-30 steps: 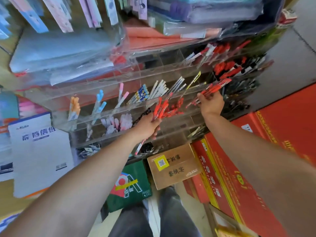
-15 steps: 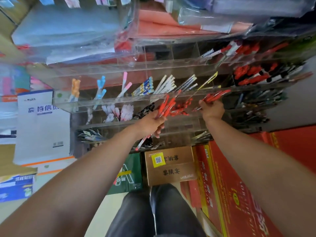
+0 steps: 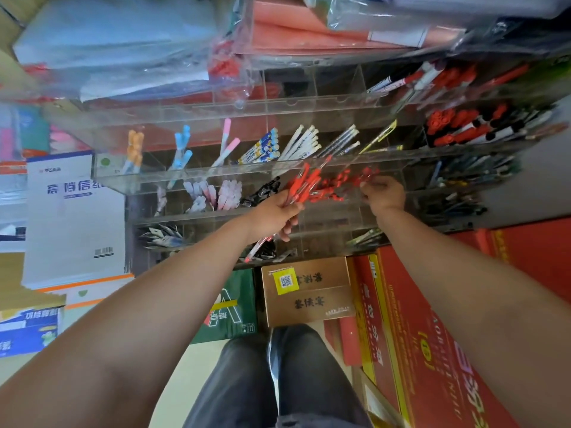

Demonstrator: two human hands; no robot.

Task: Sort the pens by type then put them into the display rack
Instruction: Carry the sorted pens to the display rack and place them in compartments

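1. Red pens (image 3: pixel 304 185) are held in a bunch by the left hand (image 3: pixel 273 211). Its fingers are curled tightly round the barrels. The red caps point up and to the right, and one thin tip comes out below the hand.
2. This bunch is in front of the middle tier of the clear display rack (image 3: pixel 185 179), touching or almost touching the front edge of one compartment.
3. Loose red pens (image 3: pixel 336 186) lie in that compartment, between the two hands, with their caps in a disorderly row.
4. At the right end of this row is the right hand (image 3: pixel 386 194), with its back turned to the camera. Its fingers are curled down onto the caps. I cannot tell if they pinch a pen or only touch it.
5. Both forearms are bare and reach forward to the rack from the lower corners of the view. The hands are near each other but apart.
6. White pens (image 3: pixel 301 143) stand tilted in the tier above. A brown box (image 3: pixel 306 291) is on the floor under the rack, and beside it on the right are red cartons (image 3: pixel 432 335).
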